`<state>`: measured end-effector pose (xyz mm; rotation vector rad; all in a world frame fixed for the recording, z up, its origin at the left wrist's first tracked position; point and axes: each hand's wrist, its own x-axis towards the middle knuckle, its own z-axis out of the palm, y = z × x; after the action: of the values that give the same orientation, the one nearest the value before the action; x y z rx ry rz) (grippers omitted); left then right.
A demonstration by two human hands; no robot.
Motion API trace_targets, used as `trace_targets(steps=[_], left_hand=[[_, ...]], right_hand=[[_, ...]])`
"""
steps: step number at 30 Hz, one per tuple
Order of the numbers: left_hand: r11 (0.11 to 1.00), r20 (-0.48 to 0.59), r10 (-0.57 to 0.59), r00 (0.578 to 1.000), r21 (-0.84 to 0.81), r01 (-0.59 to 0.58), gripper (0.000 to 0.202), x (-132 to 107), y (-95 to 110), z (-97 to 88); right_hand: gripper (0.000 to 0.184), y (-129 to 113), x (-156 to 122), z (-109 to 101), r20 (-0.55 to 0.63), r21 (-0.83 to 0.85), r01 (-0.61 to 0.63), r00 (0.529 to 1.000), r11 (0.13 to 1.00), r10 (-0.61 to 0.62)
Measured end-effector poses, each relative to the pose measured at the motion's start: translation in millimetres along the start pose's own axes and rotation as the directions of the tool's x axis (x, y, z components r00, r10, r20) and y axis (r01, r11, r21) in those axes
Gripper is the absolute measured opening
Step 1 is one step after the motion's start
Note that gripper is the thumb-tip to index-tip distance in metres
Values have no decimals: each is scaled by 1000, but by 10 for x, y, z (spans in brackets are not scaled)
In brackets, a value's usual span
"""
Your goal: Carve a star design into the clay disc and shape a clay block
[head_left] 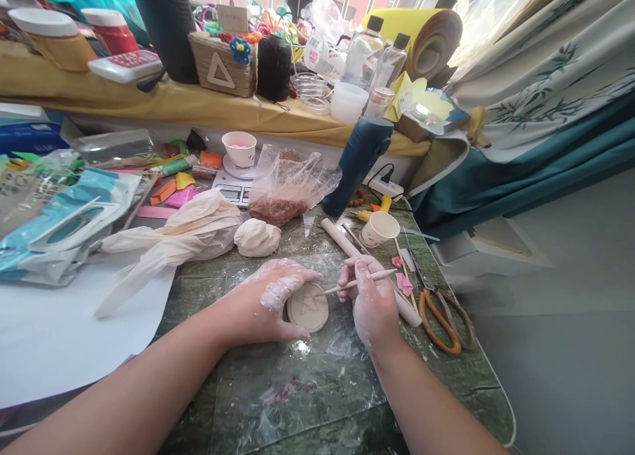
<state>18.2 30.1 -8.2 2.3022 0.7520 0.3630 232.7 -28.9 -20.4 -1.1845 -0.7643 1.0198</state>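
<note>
Head view (the only view).

- Dough disc [307,307]: flat and round, lying on the green stone tabletop [297,395] at centre frame, between the two hands. Faint scored lines show on its face.
- Left hand [270,296]: floured, at the disc's 9 o'clock. It is curled wide around the rim, with fingers arched over at about 12 and the thumb under at about 6. It touches the edge and holds the disc in place.
- Right hand [372,303]: at the disc's 3 o'clock, just beside it but not on it. It is closed in a pinch on a thin wooden stick [354,284].
- Key relation: the stick's long axis runs nearly 3-to-9, butt end slightly raised toward 2. Its tip rests on the disc's upper right face (contact looks real, though the tip is small in frame). The left hand is the nearer of the two to the disc; the right reaches it only through the stick.
- White rolling pin [342,241]: lies on a 10-to-4 diagonal and passes under the right hand.
- Around the disc:
  - scissors [444,319] at 3, beyond the right hand
  - paper cup [380,229] at 1
  - dough lump [256,237] at 11
  - plastic bag [288,194] of brownish filling behind the lump at 12
</note>
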Motion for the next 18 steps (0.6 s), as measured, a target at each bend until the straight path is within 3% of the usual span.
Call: trace_targets(steps=[7,11,18], left_hand=[[1000,-10,-1,1000,-22,0,92,-1,23,4],[1000,-4,14,1000,-28,-15,93,-9,24,-18],[1000,-62,-11,998,-3,11,47,1,25,-1]], right_hand=[[30,-29,-67,58,63,1,-29,998,1000,29],[30,-63,-42,61,5,25,-22,1000,999,21],[21,-88,96,-12,-138,216,-51,987,975,82]])
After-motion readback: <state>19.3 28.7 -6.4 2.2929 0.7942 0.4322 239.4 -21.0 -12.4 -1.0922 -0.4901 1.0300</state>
